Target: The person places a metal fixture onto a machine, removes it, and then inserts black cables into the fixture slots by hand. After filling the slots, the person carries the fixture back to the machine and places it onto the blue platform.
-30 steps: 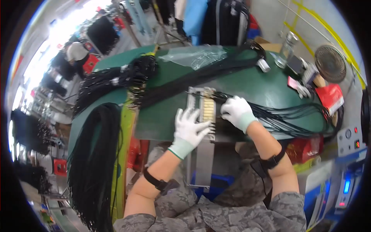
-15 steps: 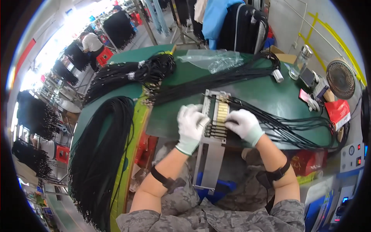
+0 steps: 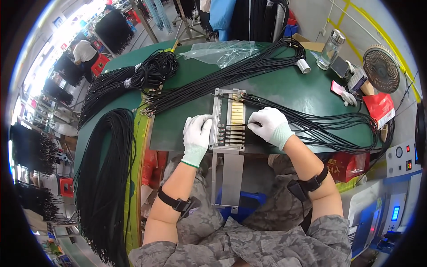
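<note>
A metal fixture [image 3: 216, 111] with a row of yellowish slots [image 3: 237, 113] stands at the table's front edge. Several black cable ends lie across its near slots. My right hand [image 3: 270, 124], in a white glove, pinches a black cable [image 3: 243, 125] at the fixture's right side. My left hand [image 3: 195, 133], gloved too, is just off the left side, its fingers bent and thumb slightly apart, with nothing visible in them. From the fixture, a bundle of black cables [image 3: 320, 123] runs right across the green table [image 3: 191, 98].
A long cable bundle [image 3: 231, 71] and a tied coil [image 3: 153, 71] lie farther back. More cables [image 3: 100, 178] hang over the left edge. Toward the right are a glass bottle [image 3: 331, 50], a fan [image 3: 381, 69], a red packet [image 3: 379, 108] and a white cylinder [image 3: 303, 66].
My left hand has drawn back from over the fixture to its left side. The right hand stays at the right side, now at a cable. The whole view has shifted slightly.
</note>
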The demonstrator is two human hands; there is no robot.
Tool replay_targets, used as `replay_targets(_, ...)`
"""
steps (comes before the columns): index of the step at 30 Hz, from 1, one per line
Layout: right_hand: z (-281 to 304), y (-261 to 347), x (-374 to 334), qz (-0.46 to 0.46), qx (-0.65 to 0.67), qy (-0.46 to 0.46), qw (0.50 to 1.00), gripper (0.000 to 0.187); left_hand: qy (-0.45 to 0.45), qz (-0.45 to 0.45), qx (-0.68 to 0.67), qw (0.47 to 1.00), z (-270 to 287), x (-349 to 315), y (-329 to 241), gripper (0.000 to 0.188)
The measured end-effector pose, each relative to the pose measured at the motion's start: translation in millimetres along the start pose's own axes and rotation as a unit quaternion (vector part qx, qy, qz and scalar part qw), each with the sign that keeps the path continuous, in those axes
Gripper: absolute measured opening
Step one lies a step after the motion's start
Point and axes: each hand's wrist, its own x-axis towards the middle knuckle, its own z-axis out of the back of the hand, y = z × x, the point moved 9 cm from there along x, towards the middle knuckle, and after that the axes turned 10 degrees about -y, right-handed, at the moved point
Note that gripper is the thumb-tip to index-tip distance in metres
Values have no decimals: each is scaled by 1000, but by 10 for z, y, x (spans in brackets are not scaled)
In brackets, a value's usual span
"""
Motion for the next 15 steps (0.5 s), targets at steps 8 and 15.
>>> replay_targets(8,-39,58,-3,15,11,8,1000,13,50,-13,-9,999,-27,-17,-116,25)
replay_targets(15,19,-48,45,45,18,-65,997,18,98,-239,137,956,-310,-245,-650,34)
